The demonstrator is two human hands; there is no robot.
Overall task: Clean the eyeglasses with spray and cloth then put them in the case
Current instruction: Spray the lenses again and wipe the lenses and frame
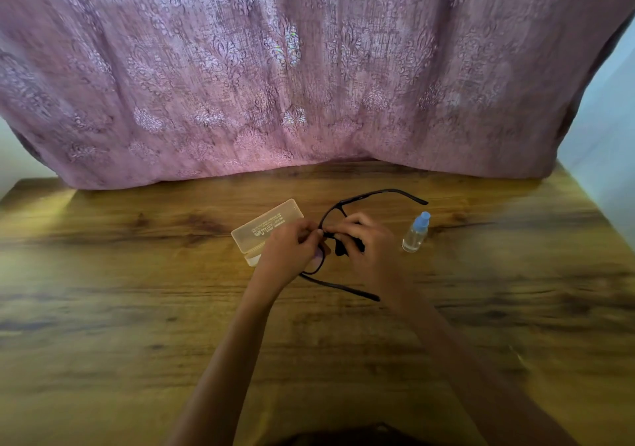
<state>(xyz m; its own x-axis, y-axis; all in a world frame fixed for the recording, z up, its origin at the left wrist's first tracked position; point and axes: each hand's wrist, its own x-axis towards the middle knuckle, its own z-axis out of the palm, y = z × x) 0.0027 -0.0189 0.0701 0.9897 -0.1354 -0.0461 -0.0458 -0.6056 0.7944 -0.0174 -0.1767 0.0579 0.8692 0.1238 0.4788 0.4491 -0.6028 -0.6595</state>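
Black-framed eyeglasses with both temples unfolded are held above the wooden table. My left hand grips the frame near the bridge and one lens. My right hand presses a small dark cloth against the other lens. A translucent, closed eyeglass case lies on the table just left of my left hand. A small clear spray bottle with a blue cap stands upright to the right of my right hand.
A pink patterned curtain hangs down to the table's far edge. Pale wall shows at the far right and left. The table's corners lie at the back left and right.
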